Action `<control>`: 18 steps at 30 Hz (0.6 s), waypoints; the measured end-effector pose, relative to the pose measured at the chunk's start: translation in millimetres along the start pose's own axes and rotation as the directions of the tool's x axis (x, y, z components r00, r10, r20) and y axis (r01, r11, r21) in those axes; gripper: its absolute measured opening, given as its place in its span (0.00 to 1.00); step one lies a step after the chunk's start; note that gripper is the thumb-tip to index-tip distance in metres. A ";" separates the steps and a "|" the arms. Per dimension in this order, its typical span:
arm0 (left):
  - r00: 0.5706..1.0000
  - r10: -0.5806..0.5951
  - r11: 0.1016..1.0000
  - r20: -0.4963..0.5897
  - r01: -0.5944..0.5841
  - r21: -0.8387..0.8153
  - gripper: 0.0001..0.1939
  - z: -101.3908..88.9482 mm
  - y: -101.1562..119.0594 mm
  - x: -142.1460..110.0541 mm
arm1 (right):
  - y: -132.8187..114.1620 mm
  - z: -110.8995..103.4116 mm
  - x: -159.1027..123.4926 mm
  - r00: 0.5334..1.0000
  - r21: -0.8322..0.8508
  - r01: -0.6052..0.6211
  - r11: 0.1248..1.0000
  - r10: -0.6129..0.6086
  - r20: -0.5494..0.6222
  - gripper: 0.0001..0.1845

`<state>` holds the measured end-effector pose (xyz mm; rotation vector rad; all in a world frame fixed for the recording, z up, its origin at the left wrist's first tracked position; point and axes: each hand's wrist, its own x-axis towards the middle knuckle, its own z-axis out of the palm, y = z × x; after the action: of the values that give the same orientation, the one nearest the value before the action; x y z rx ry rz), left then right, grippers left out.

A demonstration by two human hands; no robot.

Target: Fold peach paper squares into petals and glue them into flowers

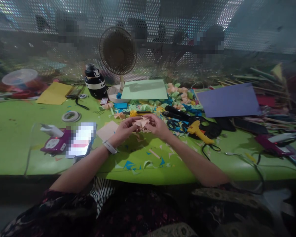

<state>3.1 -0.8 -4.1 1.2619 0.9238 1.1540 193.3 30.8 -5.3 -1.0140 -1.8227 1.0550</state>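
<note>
Both hands meet over the middle of the green table point(143, 154), holding a peach paper flower point(143, 123) with pointed petals between them. My left hand point(125, 131) has its fingers closed on the flower's left side. From the other side, my right hand point(158, 126) pinches it with thumb and fingers. A square of peach paper point(108, 130) lies beside my left hand. Just beyond the fingers is a yellow-and-black tool point(138, 113), partly hidden. Scraps of blue, green and peach paper point(129, 164) are scattered in front of the hands.
A yellow glue gun point(199, 132) and black-handled scissors point(173, 124) lie right. Left are a phone point(82, 140), a purple device point(56, 144) and a tape roll point(71, 116). Behind stand a dark bottle point(95, 82), a fan point(117, 51), green paper point(145, 89) and purple paper point(230, 100).
</note>
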 end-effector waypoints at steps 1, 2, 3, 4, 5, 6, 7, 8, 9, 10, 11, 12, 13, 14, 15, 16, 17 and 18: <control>1.000 0.008 1.000 0.001 -0.008 0.002 0.20 0.0 -0.3 0.4 | -0.2 0.2 -0.3 1.000 -0.023 0.014 1.000 -0.015 -0.010 0.22; 1.000 0.012 1.000 -0.002 -0.012 -0.001 0.21 0.0 -0.6 0.7 | -0.6 0.3 -0.6 0.999 -0.047 0.032 0.998 -0.033 -0.017 0.21; 1.000 0.012 1.000 -0.008 -0.012 -0.008 0.21 0.0 -1.0 1.1 | -1.0 0.5 -1.0 0.998 -0.069 0.055 0.996 -0.057 -0.024 0.20; 1.000 0.007 1.000 -0.016 -0.008 -0.017 0.21 -0.1 -1.4 1.5 | -1.2 0.6 -1.3 0.996 -0.091 0.081 0.992 -0.085 -0.030 0.19; 1.000 0.003 1.000 -0.025 -0.004 -0.026 0.21 -0.2 -1.9 1.8 | -1.3 0.7 -1.6 0.993 -0.115 0.110 0.987 -0.115 -0.035 0.18; 0.999 0.002 0.999 -0.034 -0.003 -0.036 0.22 -0.4 -2.3 2.1 | -1.2 0.8 -1.9 0.988 -0.141 0.141 0.980 -0.148 -0.039 0.17; 0.999 0.002 0.999 -0.039 -0.004 -0.045 0.22 -0.7 -2.7 2.2 | -0.8 0.9 -2.2 0.983 -0.170 0.173 0.970 -0.182 -0.039 0.16; 0.999 0.005 0.999 -0.041 -0.007 -0.053 0.23 -1.2 -3.1 2.4 | -0.2 1.0 -2.5 0.976 -0.200 0.204 0.958 -0.216 -0.039 0.15; 0.999 0.009 0.998 -0.039 -0.012 -0.062 0.24 -1.8 -3.5 2.4 | 0.4 1.1 -2.8 0.968 -0.228 0.235 0.945 -0.250 -0.036 0.13; 0.999 0.013 0.997 -0.033 -0.016 -0.070 0.25 -2.5 -3.8 2.4 | 1.0 1.3 -3.2 0.958 -0.255 0.267 0.929 -0.285 -0.037 0.12; 1.000 0.018 0.997 -0.026 -0.020 -0.075 0.25 -3.3 -4.1 2.4 | 1.5 1.5 -3.5 0.945 -0.284 0.300 0.911 -0.324 -0.039 0.12; 1.000 0.020 0.997 -0.014 -0.022 -0.077 0.26 -4.0 -4.3 2.3 | 1.7 1.7 -3.9 0.930 -0.315 0.333 0.889 -0.365 -0.045 0.12; 1.000 0.023 0.997 -0.004 -0.023 -0.079 0.26 -4.6 -4.5 2.2 | 1.6 1.9 -4.3 0.913 -0.346 0.363 0.865 -0.404 -0.053 0.12; 1.000 0.024 0.996 0.001 -0.024 -0.084 0.26 -5.0 -4.6 2.1 | 1.4 2.1 -4.6 0.897 -0.375 0.388 0.842 -0.439 -0.059 0.12; 1.000 0.023 0.996 0.003 -0.022 -0.090 0.26 -5.2 -4.6 2.0 | 1.1 2.3 -4.8 0.882 -0.397 0.407 0.822 -0.467 -0.063 0.12; 1.000 0.020 0.995 0.002 -0.020 -0.099 0.27 -5.1 -4.6 1.8 | 0.7 2.3 -5.0 0.872 -0.408 0.421 0.810 -0.485 -0.063 0.12; 1.000 0.017 0.994 0.000 -0.017 -0.110 0.27 -4.8 -4.6 1.7 | 0.4 2.3 -5.0 0.870 -0.407 0.427 0.807 -0.490 -0.059 0.12; 1.000 0.015 0.993 0.001 -0.015 -0.121 0.27 -4.5 -4.5 1.7 | 0.1 2.2 -5.0 0.873 -0.398 0.427 0.812 -0.485 -0.054 0.11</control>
<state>-0.2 2.1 -8.9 1.1734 0.8321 1.2027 193.3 25.7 -7.4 -0.7730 -2.0415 0.3291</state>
